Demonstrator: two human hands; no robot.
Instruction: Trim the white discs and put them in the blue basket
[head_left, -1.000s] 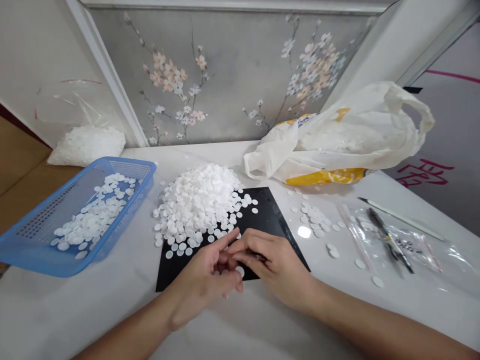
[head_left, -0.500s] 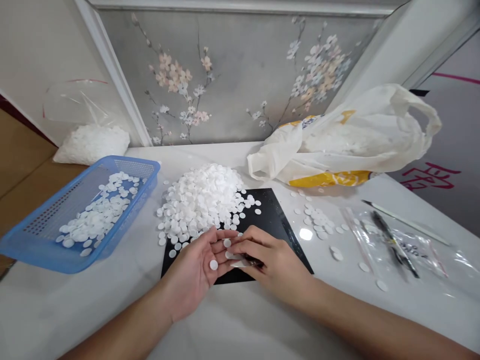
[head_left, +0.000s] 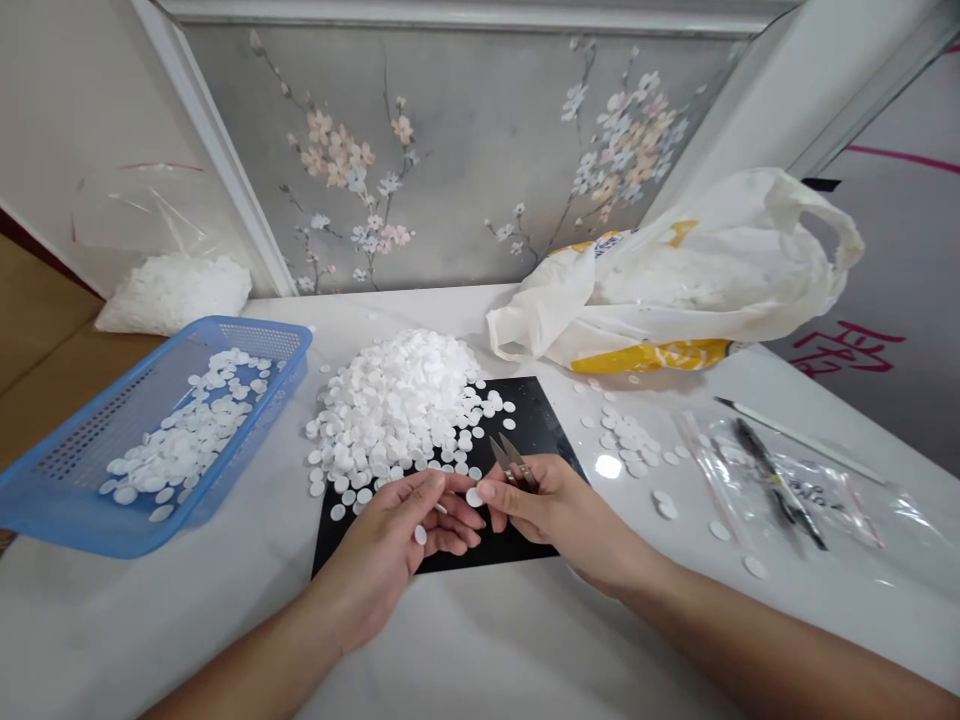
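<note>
Between both hands (head_left: pixel 405 530), a white disc (head_left: pixel 474 497)

Honestly can't read any of it: pink strokes (head_left: pixel 851 347) on the right-hand wall (head_left: pixel 900 245), black scrawl (head_left: pixel 817 493) on the zip bag (head_left: pixel 851 520), tiny carrier bag (head_left: pixel 720 285) lettering (head_left: pixel 609 243).

Two sets of fingers show, the left fingers (head_left: pixel 427 490) and the right fingers (head_left: pixel 506 497), with one pair of snips (head_left: pixel 514 462) that has two blades. At least two white discs are at the fingers: one at the tips (head_left: pixel 474 496), one lower on the left (head_left: pixel 420 535). One heap of discs (head_left: pixel 405 390) is too dense to count; so are those inside the one blue basket (head_left: pixel 75 515). One black sheet (head_left: pixel 544 425) lies on one surface (head_left: pixel 450 650). There are one carrier bag (head_left: pixel 682 280), one filled clear bag (head_left: pixel 176 292), one pen (head_left: pixel 776 480), one slim white tool (head_left: pixel 802 440) and one floral panel (head_left: pixel 465 150). The flat clear bags at right overlap uncountably.
</note>
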